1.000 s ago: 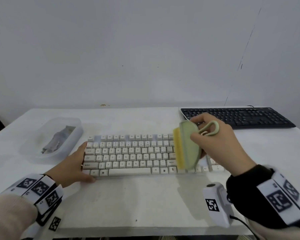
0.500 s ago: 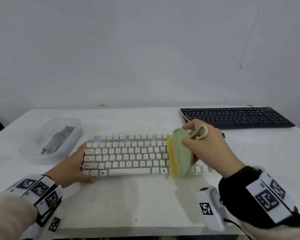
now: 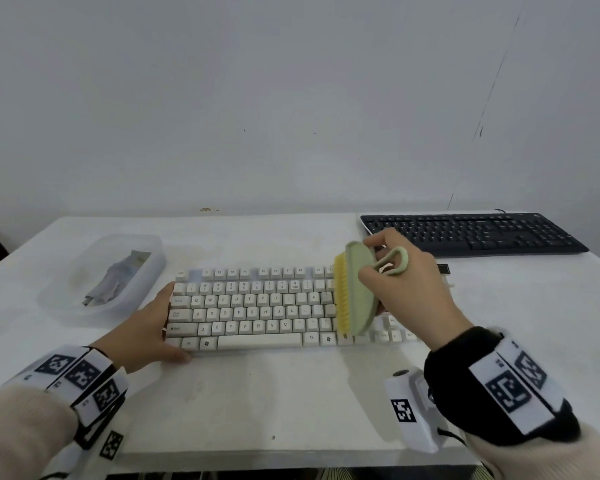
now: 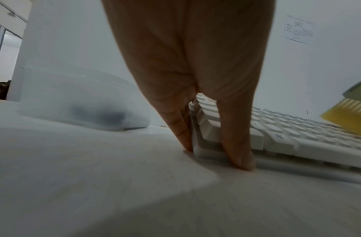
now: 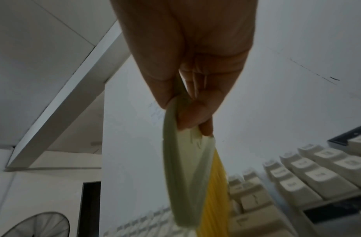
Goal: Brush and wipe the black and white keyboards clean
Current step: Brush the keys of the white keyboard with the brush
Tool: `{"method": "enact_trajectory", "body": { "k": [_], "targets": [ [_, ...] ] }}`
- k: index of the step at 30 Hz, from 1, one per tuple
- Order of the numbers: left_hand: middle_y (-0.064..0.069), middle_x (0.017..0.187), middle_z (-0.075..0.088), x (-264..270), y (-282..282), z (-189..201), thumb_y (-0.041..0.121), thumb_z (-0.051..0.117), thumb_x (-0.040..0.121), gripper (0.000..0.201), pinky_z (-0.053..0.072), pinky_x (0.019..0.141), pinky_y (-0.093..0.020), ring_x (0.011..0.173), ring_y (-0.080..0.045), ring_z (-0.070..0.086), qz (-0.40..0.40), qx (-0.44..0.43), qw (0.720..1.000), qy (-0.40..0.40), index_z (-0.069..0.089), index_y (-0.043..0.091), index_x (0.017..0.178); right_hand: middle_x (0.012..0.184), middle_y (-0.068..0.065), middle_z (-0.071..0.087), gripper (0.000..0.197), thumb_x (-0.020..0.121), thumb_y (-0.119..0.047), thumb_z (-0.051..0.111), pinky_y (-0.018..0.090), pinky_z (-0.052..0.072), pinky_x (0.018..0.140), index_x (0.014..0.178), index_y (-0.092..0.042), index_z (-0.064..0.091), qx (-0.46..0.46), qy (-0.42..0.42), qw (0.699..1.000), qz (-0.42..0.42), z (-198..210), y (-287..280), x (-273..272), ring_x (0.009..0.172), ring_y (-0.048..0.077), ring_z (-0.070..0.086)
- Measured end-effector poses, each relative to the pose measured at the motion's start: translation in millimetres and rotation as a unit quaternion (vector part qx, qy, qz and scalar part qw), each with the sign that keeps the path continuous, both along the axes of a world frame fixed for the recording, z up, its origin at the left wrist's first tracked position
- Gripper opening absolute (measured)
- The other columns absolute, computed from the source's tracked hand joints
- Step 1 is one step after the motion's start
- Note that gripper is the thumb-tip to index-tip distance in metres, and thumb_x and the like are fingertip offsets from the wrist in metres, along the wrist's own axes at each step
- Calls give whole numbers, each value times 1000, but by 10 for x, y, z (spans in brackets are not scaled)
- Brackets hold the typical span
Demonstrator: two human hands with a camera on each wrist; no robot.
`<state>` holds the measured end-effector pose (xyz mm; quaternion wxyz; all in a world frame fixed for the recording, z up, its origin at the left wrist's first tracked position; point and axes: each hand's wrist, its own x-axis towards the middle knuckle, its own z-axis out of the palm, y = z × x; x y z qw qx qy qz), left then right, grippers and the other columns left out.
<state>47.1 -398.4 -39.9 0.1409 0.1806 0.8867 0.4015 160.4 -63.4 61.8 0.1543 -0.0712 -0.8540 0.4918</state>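
Note:
The white keyboard point(image 3: 257, 306) lies in front of me on the white table point(image 3: 274, 393). My right hand point(image 3: 406, 289) grips a green brush point(image 3: 359, 292) with yellow bristles point(image 3: 340, 296) by its back and loop handle. The brush stands on edge, bristles facing left, over the keyboard's right part. In the right wrist view the brush point(image 5: 185, 176) hangs from my curled fingers point(image 5: 195, 115) above the keys point(image 5: 317, 176). My left hand point(image 3: 146, 327) braces the keyboard's near left corner, with straight fingers point(image 4: 181, 125) on the side and the thumb at the front edge. The black keyboard point(image 3: 471, 233) lies at the back right.
A clear plastic tub point(image 3: 66, 299) holding a grey cloth point(image 3: 115, 282) sits left of the white keyboard, close to my left hand. A bare wall stands behind the table. The table's near edge point(image 3: 274, 459) runs just below my wrists.
The brush moved left over the keys and toward me, then drew back toward the top rows. My left hand stayed on the keyboard's corner.

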Motion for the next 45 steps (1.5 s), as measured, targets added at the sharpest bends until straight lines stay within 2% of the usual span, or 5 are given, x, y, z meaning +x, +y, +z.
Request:
{"method": "enact_trajectory", "body": {
  "k": [6,15,22,31,45],
  "targets": [
    [18,124,51,-5,14,-4,-1,86,56,107,46,83,-12,108,19,48,4,-8,1000,5,24,37,135,76,9,55,21,78,-5,57,43,56,50,92,-21,58,47,-72,995,45,-89,6,117,57,17,48],
    [22,124,48,-3,23,2,1,86,57,108,45,81,-9,107,23,45,2,-18,1000,7,22,35,137,81,6,59,28,84,-7,54,16,45,41,105,-25,57,20,21,999,24,-15,-90,-50,55,11,48],
    [23,123,48,-8,19,-5,1,86,57,107,44,81,-9,107,23,45,4,-15,1000,10,22,36,135,73,6,57,24,78,-5,58,40,51,52,94,-22,61,53,-48,996,45,-133,-57,69,58,15,45],
    [20,124,51,-6,5,-10,4,88,55,110,49,87,-19,109,8,54,10,-16,1000,2,23,34,138,77,5,57,24,82,-5,56,22,49,43,99,-22,59,30,-10,999,32,-86,-66,2,56,13,48],
    [20,125,49,10,29,13,4,88,55,110,46,92,-23,114,0,52,14,-22,1000,4,22,32,139,74,9,58,22,78,-7,57,41,54,53,93,-23,58,74,-64,994,54,-101,-119,129,57,15,48]
  ]
}}
